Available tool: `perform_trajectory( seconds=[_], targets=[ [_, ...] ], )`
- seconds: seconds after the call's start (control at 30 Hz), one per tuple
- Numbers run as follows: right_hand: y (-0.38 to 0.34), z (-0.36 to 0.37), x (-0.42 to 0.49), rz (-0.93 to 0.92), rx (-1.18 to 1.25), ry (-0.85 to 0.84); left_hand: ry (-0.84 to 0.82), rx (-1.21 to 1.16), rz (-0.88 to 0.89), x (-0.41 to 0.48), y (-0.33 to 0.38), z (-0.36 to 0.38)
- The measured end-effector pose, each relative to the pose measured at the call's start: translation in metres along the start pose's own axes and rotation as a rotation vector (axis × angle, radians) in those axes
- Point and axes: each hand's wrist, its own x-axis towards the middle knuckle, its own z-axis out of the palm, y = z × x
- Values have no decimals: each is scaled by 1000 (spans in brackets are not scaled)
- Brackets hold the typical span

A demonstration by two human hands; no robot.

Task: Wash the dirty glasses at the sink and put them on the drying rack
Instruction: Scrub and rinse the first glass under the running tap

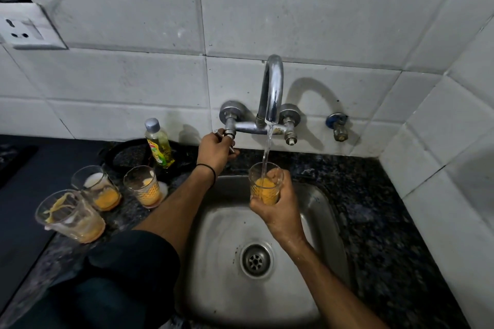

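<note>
White tiled wall (320, 21) across the whole back. Below it, dark speckled stone table (387, 222), with a steel sink (219, 248) set in and a round drain (256, 259) near its middle. On the wall, chrome tap (272, 83), spout arched over the sink, with a running stream. Left hand (215, 151) on the left tap handle (223, 132), grip closed round it. Right hand (278, 203) above the back of the sink, grip wrapped round the held glass (264, 184): upright, long axis vertical, mouth up under the stream, orange liquid inside. On the table left of the sink, three more, all standing mouth up with orange dregs: nearest glass (72, 218), far glass (100, 187), glass beside the sink (143, 185). Behind these, upright bottle (159, 143) of yellow liquid, grey cap on top.
</note>
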Motion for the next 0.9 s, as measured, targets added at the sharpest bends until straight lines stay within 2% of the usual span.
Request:
perform_trajectory(
  seconds=[0.23,0.37,0.47,0.53,0.6,0.63,0.73,0.83,0.9],
  targets=[
    [-4,3,0,-2,-1,19,-21,54,4,-3,3,-2],
    [-5,3,-1,-14,5,34,-99,-81,-60,-14,1,-6],
    [-4,8,-1,-26,8,57,-198,-139,-260,-41,-20,1],
    [-1,12,-1,-20,2,74,-384,-216,-433,-62,-35,9],
    [2,14,-2,-2,-14,75,-547,-461,-570,-76,-47,15],
    [3,14,-3,6,-41,72,-572,-582,-605,-81,-48,18],
    [-2,9,-6,-77,-226,100,-525,-679,-589,-78,-52,24],
    [-14,-4,-2,-405,-536,117,-370,-646,-530,-65,-58,29],
    [-21,-9,6,-479,-729,5,-251,-653,-484,-60,-67,31]
  ],
)
